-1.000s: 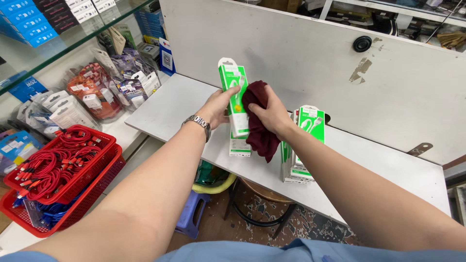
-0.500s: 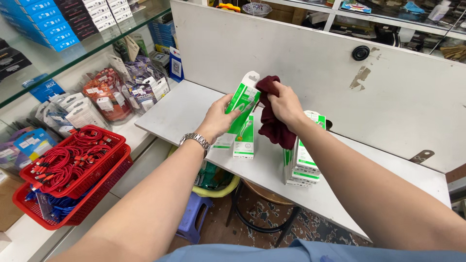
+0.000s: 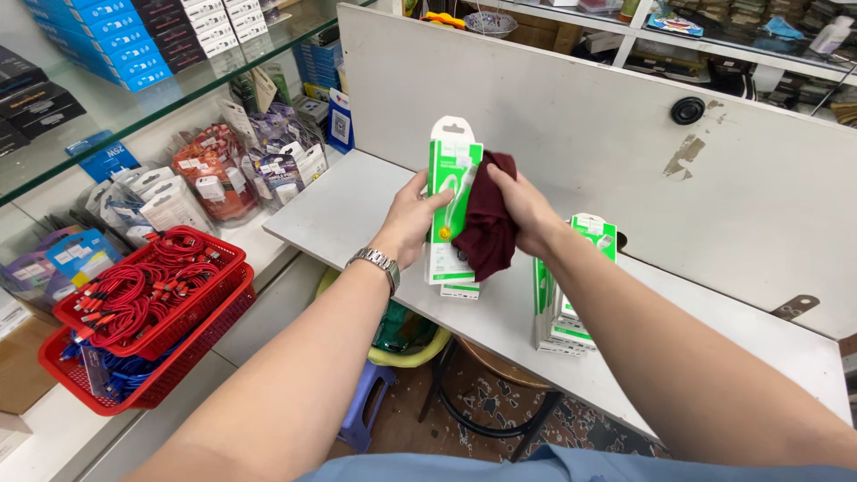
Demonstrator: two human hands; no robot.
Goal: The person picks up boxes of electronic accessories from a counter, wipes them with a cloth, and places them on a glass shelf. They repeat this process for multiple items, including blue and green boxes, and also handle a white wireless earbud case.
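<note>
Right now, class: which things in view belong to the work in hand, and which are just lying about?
In hand:
left hand
green-and-white box
right hand
maroon cloth

Lying about:
upright boxes on white shelf
red baskets of cables
purple stool

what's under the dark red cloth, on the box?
The dark red cloth, gripped by the right hand, lies over the right edge of the green and white box. That covered part of the box is hidden.
</note>
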